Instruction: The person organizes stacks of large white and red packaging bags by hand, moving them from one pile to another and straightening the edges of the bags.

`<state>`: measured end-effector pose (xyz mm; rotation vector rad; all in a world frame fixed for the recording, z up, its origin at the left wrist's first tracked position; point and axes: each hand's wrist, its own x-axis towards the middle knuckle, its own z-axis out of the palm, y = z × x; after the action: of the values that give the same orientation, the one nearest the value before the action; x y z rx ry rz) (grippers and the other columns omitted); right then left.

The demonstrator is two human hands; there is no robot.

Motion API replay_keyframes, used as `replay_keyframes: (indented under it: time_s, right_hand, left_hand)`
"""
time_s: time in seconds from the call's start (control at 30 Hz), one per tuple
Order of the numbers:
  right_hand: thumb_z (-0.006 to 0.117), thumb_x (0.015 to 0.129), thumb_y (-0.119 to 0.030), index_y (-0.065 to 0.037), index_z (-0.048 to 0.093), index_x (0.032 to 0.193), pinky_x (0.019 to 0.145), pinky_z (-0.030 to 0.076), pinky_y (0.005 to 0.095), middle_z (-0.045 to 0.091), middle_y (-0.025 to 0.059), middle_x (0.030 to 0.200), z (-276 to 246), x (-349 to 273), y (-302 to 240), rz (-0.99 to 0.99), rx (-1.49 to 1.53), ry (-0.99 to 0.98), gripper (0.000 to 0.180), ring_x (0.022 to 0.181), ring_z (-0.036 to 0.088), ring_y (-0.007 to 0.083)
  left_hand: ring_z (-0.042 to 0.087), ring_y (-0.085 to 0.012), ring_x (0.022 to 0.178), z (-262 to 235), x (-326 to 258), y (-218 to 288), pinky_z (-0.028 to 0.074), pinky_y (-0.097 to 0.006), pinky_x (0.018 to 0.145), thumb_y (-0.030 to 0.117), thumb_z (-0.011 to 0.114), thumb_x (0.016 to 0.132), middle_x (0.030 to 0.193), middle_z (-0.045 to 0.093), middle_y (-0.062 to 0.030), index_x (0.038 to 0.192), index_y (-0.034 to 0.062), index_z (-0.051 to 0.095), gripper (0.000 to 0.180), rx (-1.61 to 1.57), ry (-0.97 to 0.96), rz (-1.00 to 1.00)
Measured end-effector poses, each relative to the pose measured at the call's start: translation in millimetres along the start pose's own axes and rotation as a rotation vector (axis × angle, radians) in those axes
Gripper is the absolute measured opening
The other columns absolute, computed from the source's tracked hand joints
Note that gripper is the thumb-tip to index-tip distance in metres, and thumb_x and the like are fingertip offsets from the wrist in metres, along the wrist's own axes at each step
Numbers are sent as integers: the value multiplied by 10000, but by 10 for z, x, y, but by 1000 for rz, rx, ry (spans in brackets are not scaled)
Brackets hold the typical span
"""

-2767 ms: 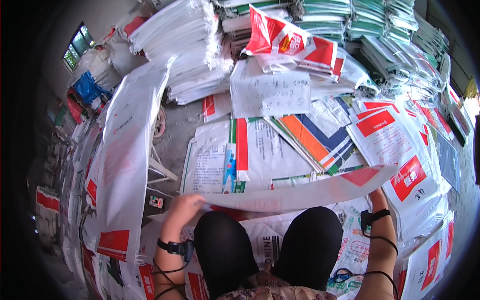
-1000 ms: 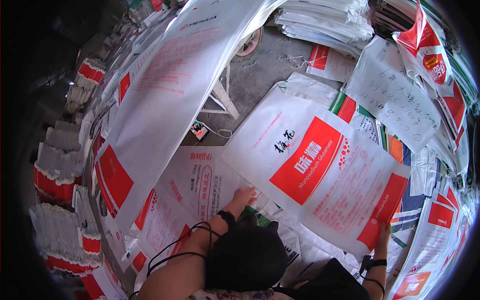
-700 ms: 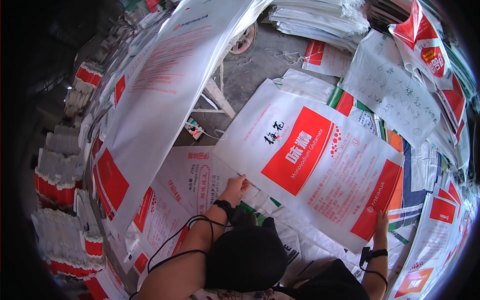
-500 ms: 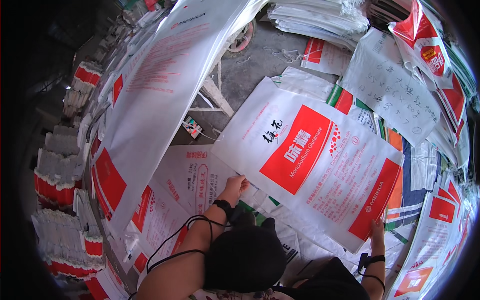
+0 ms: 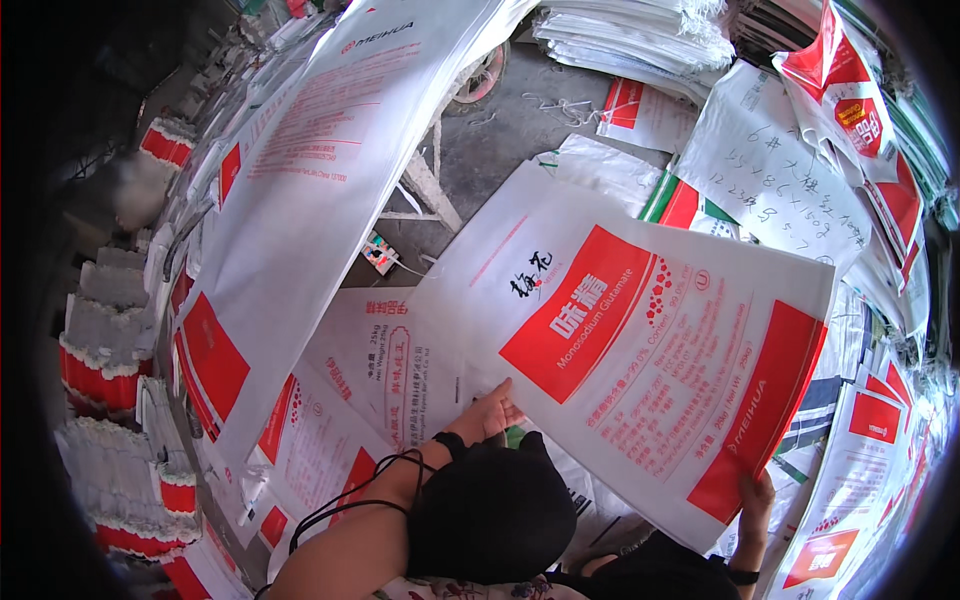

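A flat white woven sack (image 5: 620, 330) with red panels and printing lies slanted before me. My right hand (image 5: 757, 495) grips its lower right edge by the red band, the thumb on top and the other fingers mostly hidden beneath. That side of the sack is raised and slightly bowed. At the near left edge, my left hand (image 5: 490, 413) is closed, its fingers curled against the sack's border; exactly how much material they pinch is hard to see. Other printed sacks (image 5: 365, 350) lie beneath and to the left of my left hand.
A tall slanting stack of white sacks (image 5: 310, 180) rises on the left, beside a pale frame leg (image 5: 432, 190). Bundled sacks (image 5: 100, 380) line the far left. A handwritten white sheet (image 5: 770, 150) and more sacks (image 5: 870, 430) are at right. Grey floor (image 5: 520, 110) shows behind.
The sack's right edge has risen and shifted right with my right hand, which is also slightly nearer me. My left hand has moved a little right and nearer me along the border.
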<state>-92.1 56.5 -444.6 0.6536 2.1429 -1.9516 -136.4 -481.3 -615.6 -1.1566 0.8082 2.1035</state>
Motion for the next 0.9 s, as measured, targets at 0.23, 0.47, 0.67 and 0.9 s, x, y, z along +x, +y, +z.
replay_keyframes:
  time_s: [0.23, 0.47, 0.67, 0.9]
  right_hand:
    - [566, 968, 20, -93, 651, 1290, 956, 480, 316, 665, 47, 1204, -511, -143, -240, -216, 74, 62, 352, 1080, 602, 144]
    - [560, 995, -64, -50, 631, 1287, 937, 480, 324, 643, 52, 1234, -998, -108, -241, -337, -11, 338, 300, 1093, 579, 152]
    - [564, 1010, -126, -51, 529, 1389, 942, 483, 318, 596, 84, 1302, -1065, 159, 30, -264, 250, 325, 388, 1105, 579, 174]
    - [546, 1026, -176, -6, 501, 1375, 941, 498, 306, 604, 104, 1284, -339, 1007, 463, -132, 333, 114, 390, 1119, 598, 175]
  left_hand:
    - [622, -201, 1144, -93, 0, 233, 507, -359, 1005, 176, 530, 1025, 1249, 632, -82, 1268, 29, 530, 284, -274, 7, 441]
    - [607, -198, 1168, 295, -416, 360, 495, -372, 1012, 97, 582, 985, 1279, 623, -53, 1301, 93, 536, 319, -122, -150, 629]
    - [592, -203, 1197, 615, -552, 547, 489, -397, 1024, 86, 551, 997, 1297, 605, -61, 1335, 78, 512, 340, -34, -197, 627]
    - [609, -203, 1145, 145, 314, 758, 505, -390, 994, 116, 569, 996, 1230, 625, -67, 1275, 74, 540, 283, 3, -55, 509]
